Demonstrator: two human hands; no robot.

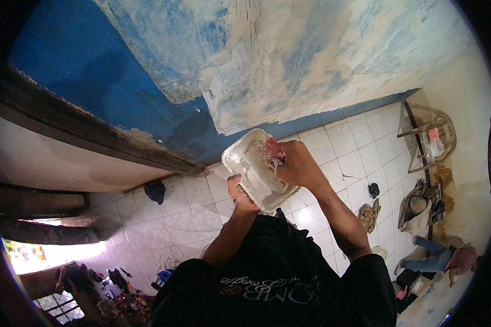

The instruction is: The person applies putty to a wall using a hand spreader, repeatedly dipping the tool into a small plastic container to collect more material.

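A white rectangular plastic tub (232, 158), smeared inside with pale wet paste (255, 153), is held in front of my chest. My left hand (242, 195) is closed on its near left edge, thumb over the rim. My right hand (301, 163) reaches over the tub's right side, fingers wrapped round a red putty scraper (274, 149). The scraper is over the tub's far right part, in or against the paste; its lower end is hidden by the hand and the paste. Ahead stands a blue wall (76, 60) partly covered with patchy whitish filler (322, 60).
White floor tiles (163, 231) spread below. A dark bag (155, 191) lies by the doorway at left. To the right are a wooden corner shelf (444, 133), a crumpled cloth (369, 215) and a person in jeans (428, 260). Cluttered items (117, 289) sit at lower left.
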